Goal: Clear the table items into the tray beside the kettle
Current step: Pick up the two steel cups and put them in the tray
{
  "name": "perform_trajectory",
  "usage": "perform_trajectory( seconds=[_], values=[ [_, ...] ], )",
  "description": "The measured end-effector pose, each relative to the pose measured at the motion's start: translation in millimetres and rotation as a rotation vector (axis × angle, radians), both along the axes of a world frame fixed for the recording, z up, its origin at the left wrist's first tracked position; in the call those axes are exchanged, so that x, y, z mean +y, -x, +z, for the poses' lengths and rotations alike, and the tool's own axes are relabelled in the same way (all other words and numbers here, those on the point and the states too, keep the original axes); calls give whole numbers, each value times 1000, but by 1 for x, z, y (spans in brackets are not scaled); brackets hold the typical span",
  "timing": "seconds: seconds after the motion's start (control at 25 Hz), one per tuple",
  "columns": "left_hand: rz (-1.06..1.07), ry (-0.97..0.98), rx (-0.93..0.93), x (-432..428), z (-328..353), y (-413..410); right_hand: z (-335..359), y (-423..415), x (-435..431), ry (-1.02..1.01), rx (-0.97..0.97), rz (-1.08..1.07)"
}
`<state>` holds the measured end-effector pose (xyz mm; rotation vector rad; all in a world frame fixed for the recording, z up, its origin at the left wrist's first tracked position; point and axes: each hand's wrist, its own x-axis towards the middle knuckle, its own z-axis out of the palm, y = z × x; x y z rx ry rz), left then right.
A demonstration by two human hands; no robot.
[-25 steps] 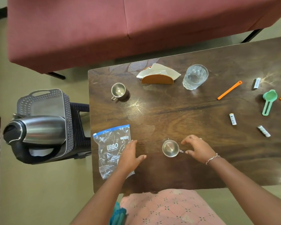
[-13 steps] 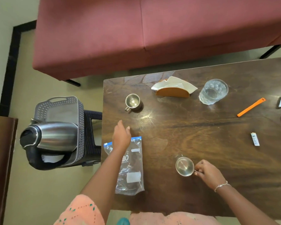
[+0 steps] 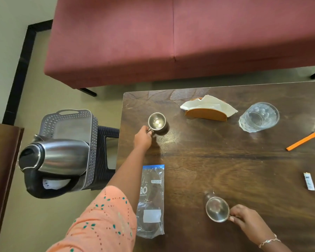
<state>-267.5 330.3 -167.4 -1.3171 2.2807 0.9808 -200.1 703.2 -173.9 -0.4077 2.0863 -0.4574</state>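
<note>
Cups both gripped by handles: left hand [image 3: 142, 137] fingers clamped on upper cup [image 3: 157, 122], right hand [image 3: 247, 221] fingers on lower-right cup [image 3: 217, 209]. Likely one joint carry to tray [image 3: 94, 131], frame left.

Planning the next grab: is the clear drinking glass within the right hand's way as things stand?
Probably not right away: the right hand is shut on the near steel cup's handle. The clear drinking glass stands across open table, nothing between.

Far steel cup [image 3: 157, 122]: upright, far-left worktop. Near steel cup [image 3: 217, 209]: tilted, near-centre. Clear bag [image 3: 151, 200]: flat, near-left. Grey perforated tray [image 3: 93, 135]: left, under kettle [image 3: 58, 157].
</note>
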Motion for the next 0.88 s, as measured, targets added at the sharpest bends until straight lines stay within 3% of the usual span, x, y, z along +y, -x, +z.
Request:
perform_trajectory(
  seconds=[0.2,0.36,0.52,0.88],
  values=[
    [343,-183,206,15,-1,-6,5,3,-7,-19,-32,-9],
    [572,-440,267,23,23,-27,21,5,-18,-21,-86,-135],
    [615,-632,298,16,54,-55,40,4,-38,75,-80,-320],
    [583,-752,343,-44,113,-102,75,-7,-173,360,-141,-663]
  ],
)
